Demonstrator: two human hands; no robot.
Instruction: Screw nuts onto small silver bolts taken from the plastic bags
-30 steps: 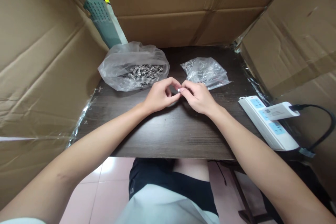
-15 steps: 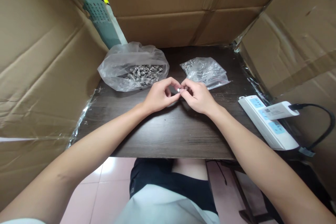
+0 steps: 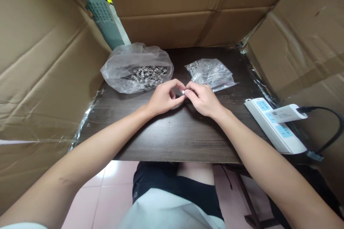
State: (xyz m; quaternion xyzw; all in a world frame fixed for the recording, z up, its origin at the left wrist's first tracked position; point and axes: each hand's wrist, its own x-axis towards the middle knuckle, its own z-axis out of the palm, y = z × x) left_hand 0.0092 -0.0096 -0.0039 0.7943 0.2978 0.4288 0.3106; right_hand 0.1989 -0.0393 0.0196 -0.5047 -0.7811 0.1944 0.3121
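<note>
My left hand [image 3: 163, 97] and my right hand [image 3: 202, 97] meet fingertip to fingertip over the middle of the dark wooden table [image 3: 172, 139]. Both pinch one small silver metal part [image 3: 183, 92] between thumbs and forefingers. Behind my left hand lies an open clear plastic bag [image 3: 137, 67] holding a heap of small silver screws. Behind my right hand lies a smaller sealed clear bag [image 3: 210, 73] of small parts.
Brown cardboard walls [image 3: 40, 71] close in the table on the left, back and right. A white power strip [image 3: 274, 125] with a plugged-in adapter and black cable lies at the table's right edge. My lap and a pink tiled floor show below the front edge.
My fingers shift slightly on the small metal part; otherwise hands and bags stay where they were.
</note>
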